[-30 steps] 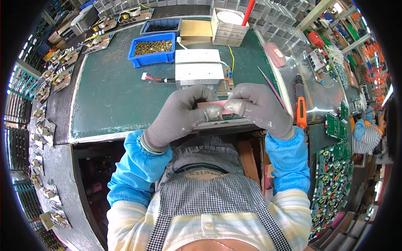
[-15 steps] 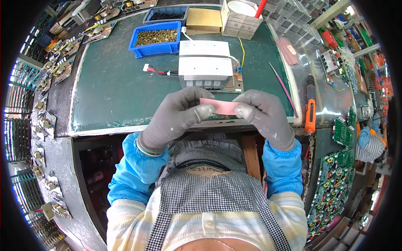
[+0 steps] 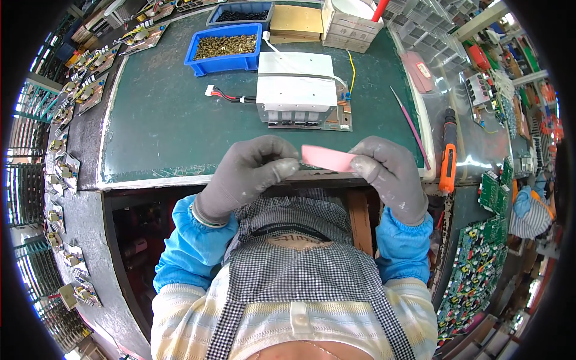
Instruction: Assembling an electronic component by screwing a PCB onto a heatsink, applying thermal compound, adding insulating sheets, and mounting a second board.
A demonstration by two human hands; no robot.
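A pink rectangular strip [image 3: 326,158] is pinched at its right end by my right hand [image 3: 393,175], in a grey glove, just above the table's near edge. My left hand [image 3: 245,174], also gloved, is beside the strip's left end with a narrow gap between them. Its thumb and forefinger are pressed together; whatever they hold, if anything, is hidden. Beyond both hands sits a white-covered electronic assembly [image 3: 296,91] on a circuit board, with a red-and-black cable [image 3: 227,96] leading out to its left.
At the back stand a blue bin [image 3: 223,49] of brass-coloured parts, a bin of black parts [image 3: 241,15] and a white box [image 3: 351,30]. On the right lie purple-handled tweezers [image 3: 410,128] and an orange-and-black screwdriver [image 3: 447,153]. Circuit boards [image 3: 477,264] fill the lower right.
My left hand has come off the pink strip and moved slightly left. The strip, still in my right hand, has shifted right and tilts down toward that hand.
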